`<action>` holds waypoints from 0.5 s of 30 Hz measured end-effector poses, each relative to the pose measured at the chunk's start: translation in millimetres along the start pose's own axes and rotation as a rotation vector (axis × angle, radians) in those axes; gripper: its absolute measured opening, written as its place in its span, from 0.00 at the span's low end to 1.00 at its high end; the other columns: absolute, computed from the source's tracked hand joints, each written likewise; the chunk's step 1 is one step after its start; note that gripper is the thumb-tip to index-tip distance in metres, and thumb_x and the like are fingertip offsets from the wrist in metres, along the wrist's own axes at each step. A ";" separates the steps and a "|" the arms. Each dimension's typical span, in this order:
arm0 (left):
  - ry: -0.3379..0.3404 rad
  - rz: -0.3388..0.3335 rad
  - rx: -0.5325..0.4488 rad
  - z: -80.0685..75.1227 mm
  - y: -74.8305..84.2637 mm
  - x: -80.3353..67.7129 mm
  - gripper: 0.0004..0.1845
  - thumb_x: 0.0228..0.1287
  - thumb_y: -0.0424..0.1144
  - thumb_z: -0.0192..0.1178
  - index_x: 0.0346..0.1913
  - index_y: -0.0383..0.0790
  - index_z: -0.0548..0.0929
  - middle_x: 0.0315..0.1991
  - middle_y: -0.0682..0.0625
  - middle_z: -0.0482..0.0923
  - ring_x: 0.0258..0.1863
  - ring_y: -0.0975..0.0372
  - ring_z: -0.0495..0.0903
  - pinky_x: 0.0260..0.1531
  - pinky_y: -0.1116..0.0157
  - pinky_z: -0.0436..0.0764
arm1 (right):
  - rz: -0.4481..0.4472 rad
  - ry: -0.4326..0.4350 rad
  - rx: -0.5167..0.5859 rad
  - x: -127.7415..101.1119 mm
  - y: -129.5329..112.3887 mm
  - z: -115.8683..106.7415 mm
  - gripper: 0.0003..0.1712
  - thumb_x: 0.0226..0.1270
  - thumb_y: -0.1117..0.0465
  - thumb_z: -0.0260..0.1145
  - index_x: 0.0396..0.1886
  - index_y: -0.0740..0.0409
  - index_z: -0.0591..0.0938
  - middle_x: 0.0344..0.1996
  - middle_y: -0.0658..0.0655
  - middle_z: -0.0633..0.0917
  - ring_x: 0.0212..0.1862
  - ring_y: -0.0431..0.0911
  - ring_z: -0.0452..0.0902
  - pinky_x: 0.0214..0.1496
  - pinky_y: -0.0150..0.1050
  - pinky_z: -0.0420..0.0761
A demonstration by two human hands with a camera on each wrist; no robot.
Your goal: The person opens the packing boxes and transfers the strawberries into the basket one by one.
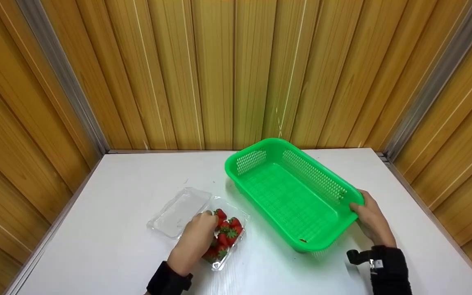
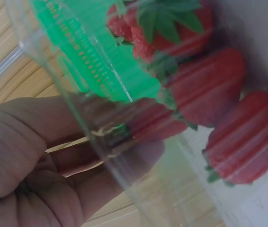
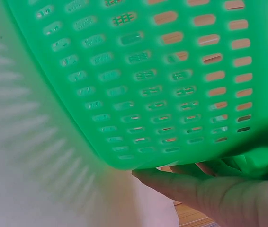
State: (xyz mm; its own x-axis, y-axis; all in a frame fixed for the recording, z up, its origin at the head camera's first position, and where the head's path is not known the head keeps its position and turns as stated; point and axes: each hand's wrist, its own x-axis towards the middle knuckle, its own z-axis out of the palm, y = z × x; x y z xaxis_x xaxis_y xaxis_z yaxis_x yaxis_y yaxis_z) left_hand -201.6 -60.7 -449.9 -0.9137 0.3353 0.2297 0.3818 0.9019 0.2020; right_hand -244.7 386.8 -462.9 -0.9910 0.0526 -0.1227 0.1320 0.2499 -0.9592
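My left hand (image 1: 197, 237) reaches into a clear plastic box (image 1: 218, 265) of red strawberries (image 1: 231, 234). Through the box's wall in the left wrist view, its thumb and fingers pinch one strawberry (image 2: 155, 122) beside several others. To the right, a green plastic basket (image 1: 287, 196) with perforated sides stands at a slant. My right hand (image 1: 371, 217) grips its right end, thumb over the rim and the other fingers beneath. From the right wrist view, fingers curl at the basket's slotted wall (image 3: 148, 90).
The box's clear lid (image 1: 178, 213) lies folded out to the left on the white table (image 1: 105, 229). Wood-patterned panels (image 1: 219, 73) enclose the back and both sides. A small reddish spot (image 1: 302, 240) shows at the basket's near corner.
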 end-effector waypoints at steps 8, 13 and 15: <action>0.066 -0.003 -0.090 -3.8 -6.2 6.8 0.08 0.55 0.23 0.60 0.24 0.37 0.80 0.24 0.48 0.72 0.26 0.53 0.78 0.22 0.62 0.77 | 0.011 0.016 -0.025 0.1 0.6 0.6 0.37 0.66 0.71 0.44 0.71 0.70 0.41 0.65 0.73 0.55 0.62 0.59 0.59 0.56 0.40 0.74; 0.085 -0.010 -0.195 -8.1 -8.9 8.2 0.06 0.55 0.24 0.62 0.27 0.38 0.81 0.27 0.50 0.75 0.28 0.57 0.78 0.25 0.65 0.77 | 0.008 0.017 -0.026 0.0 -1.4 0.1 0.36 0.67 0.71 0.44 0.71 0.71 0.41 0.65 0.73 0.55 0.63 0.59 0.59 0.55 0.39 0.75; 0.096 -0.017 -0.214 -10.0 -9.8 8.2 0.05 0.55 0.25 0.63 0.30 0.37 0.82 0.30 0.50 0.77 0.30 0.58 0.79 0.27 0.64 0.78 | 0.014 0.015 -0.026 0.1 -2.5 0.2 0.36 0.68 0.71 0.44 0.71 0.71 0.41 0.65 0.73 0.55 0.63 0.59 0.59 0.55 0.38 0.75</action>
State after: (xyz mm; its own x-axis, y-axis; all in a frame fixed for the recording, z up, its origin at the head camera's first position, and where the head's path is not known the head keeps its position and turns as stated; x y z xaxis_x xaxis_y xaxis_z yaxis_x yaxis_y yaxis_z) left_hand -211.5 -69.5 -440.5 -0.9066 0.2842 0.3120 0.3969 0.8253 0.4017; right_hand -245.1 385.9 -460.5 -0.9887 0.0703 -0.1321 0.1465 0.2745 -0.9504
